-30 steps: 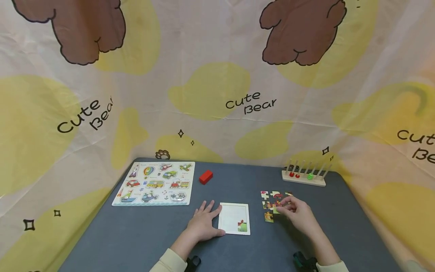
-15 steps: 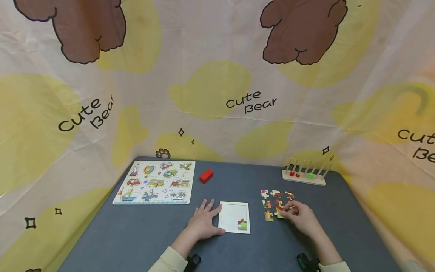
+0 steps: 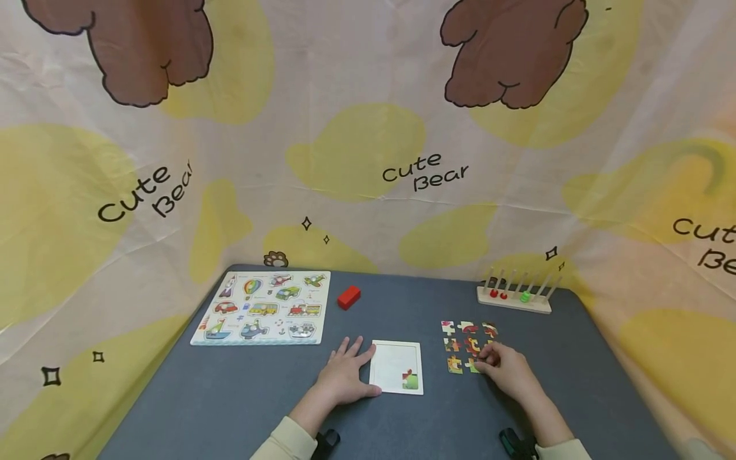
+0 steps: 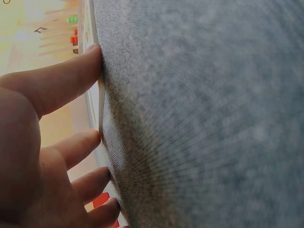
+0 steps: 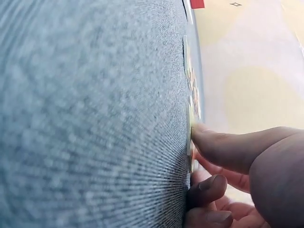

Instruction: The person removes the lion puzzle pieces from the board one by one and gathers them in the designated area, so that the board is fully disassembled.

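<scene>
My left hand (image 3: 343, 379) lies with fingers spread, thumb and index finger touching the left edge of a white puzzle tray (image 3: 388, 366). One green-and-red jigsaw piece (image 3: 410, 380) sits in the tray's lower right corner. At the right, my right hand (image 3: 508, 370) pinches the edge of a green jigsaw piece (image 3: 471, 365) low over the table. In the right wrist view the thumb (image 5: 213, 147) presses on that piece, fingers curled behind it. Several other pieces, such as a yellow-orange jigsaw piece (image 3: 455, 365), lie in rows beside it; the hand partly hides the right column.
A picture board of vehicles (image 3: 263, 310) lies at the back left. Close by is a red block (image 3: 349, 298). A pegged wooden stand (image 3: 513, 300) with red and green beads stands at the back right. A printed cloth hangs behind the grey table (image 3: 259, 390).
My right hand has moved slightly right and toward me, shifting the green piece into the front row. More pieces behind it now show. The left hand has stayed on the tray.
</scene>
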Tool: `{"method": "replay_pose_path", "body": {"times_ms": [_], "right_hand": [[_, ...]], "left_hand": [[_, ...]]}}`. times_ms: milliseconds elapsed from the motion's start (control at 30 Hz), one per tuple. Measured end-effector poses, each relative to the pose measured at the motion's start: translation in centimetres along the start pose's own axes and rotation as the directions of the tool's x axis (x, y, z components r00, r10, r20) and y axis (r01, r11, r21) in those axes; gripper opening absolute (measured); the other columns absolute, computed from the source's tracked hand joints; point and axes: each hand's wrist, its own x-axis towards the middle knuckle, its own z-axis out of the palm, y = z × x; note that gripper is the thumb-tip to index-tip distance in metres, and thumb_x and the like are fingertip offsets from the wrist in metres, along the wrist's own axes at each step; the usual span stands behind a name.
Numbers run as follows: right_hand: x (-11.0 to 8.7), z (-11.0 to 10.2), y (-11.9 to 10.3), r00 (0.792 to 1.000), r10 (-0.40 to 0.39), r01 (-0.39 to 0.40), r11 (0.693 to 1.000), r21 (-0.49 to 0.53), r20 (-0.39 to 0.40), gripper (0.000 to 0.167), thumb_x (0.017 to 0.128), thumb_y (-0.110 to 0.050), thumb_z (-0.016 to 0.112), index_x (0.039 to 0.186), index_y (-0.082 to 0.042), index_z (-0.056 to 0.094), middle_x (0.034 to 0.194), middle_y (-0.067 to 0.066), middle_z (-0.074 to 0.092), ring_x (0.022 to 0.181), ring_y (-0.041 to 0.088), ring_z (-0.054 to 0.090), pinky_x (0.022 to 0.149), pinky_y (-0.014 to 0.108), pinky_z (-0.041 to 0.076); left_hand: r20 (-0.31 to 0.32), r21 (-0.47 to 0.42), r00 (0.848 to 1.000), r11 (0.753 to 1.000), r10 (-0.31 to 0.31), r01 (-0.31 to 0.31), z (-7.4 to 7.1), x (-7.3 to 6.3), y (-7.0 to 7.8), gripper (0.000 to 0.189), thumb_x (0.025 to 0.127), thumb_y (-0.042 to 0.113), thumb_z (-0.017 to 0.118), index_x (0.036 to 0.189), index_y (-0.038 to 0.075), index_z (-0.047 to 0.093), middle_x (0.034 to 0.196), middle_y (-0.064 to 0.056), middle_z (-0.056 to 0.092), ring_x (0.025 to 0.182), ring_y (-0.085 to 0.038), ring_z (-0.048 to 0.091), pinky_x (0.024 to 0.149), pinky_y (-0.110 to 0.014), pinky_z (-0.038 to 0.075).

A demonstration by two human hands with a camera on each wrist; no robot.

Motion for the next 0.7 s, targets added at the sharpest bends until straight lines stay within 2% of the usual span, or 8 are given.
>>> {"method": "replay_pose_path", "body": {"times_ms": [400,700], "right_hand": [[0.0,-0.7,-0.9,1.000,-0.005,0.005,1.000,-0.014,-0.006,0.026,0.087,-0.027,0.080,0.103,-0.009,0.070,0.091,0.002,0.063,0.079,0.016,0.055,0.068,0.035,0.046],[-0.5,-0.9,-3.1,0.999,-0.032,0.031,0.997,0.077,0.015,0.026,0.090,-0.018,0.077,0.111,-0.006,0.068,0.087,-0.001,0.066,0.072,0.013,0.060,0.058,0.029,0.048]], "left_hand": [[0.005,-0.008,1.000,1.000,0.000,0.000,-0.1,0.0,0.1,0.087,0.078,0.049,0.083,0.152,0.020,0.049,0.164,-0.013,0.032,0.154,-0.042,0.016,0.120,-0.065,0.019],[0.002,-0.004,1.000,1.000,-0.001,0.001,-0.1,0.1,0.0,0.087,0.077,0.049,0.083,0.152,0.021,0.049,0.164,-0.012,0.032,0.154,-0.042,0.016,0.120,-0.065,0.019]]}}
